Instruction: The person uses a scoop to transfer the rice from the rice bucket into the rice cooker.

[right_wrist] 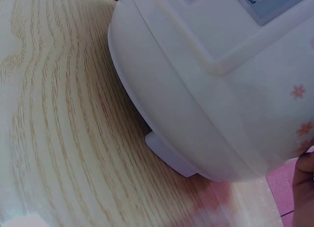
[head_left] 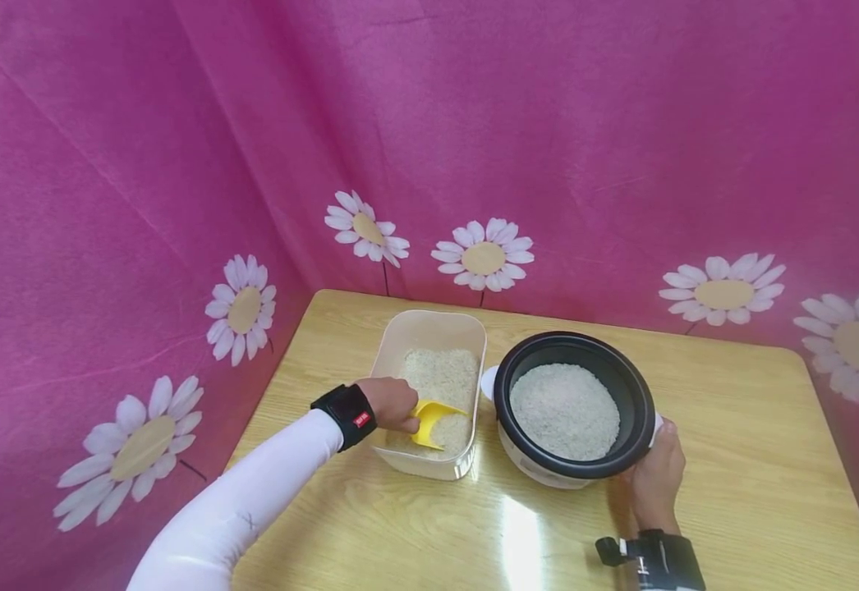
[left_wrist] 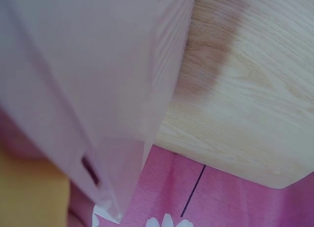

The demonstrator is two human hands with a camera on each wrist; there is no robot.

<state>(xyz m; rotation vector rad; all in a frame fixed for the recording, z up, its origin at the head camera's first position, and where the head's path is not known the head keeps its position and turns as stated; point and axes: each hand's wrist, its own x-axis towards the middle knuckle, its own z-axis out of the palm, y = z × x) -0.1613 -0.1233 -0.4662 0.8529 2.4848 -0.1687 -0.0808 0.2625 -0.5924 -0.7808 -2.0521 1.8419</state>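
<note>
My left hand [head_left: 392,402] grips the handle of a yellow scoop [head_left: 429,419] inside a clear plastic container [head_left: 392,345]. The scoop's bowl lies in the rice [head_left: 440,373] there, with some grains in it. To the right stands a white rice cooker [head_left: 540,469] with a dark inner pot [head_left: 625,369] holding a broad bed of rice [head_left: 566,410]. My right hand [head_left: 659,472] holds the cooker by its right side handle. In the right wrist view, the cooker's white body [right_wrist: 196,89] fills much of the picture, and fingertips show at its right edge.
Both vessels stand on a light wooden table [head_left: 740,427]. A pink cloth [head_left: 585,148] with white daisies hangs behind the table and along its left side. The cooker's left handle [head_left: 489,382] sits close to the container's right wall.
</note>
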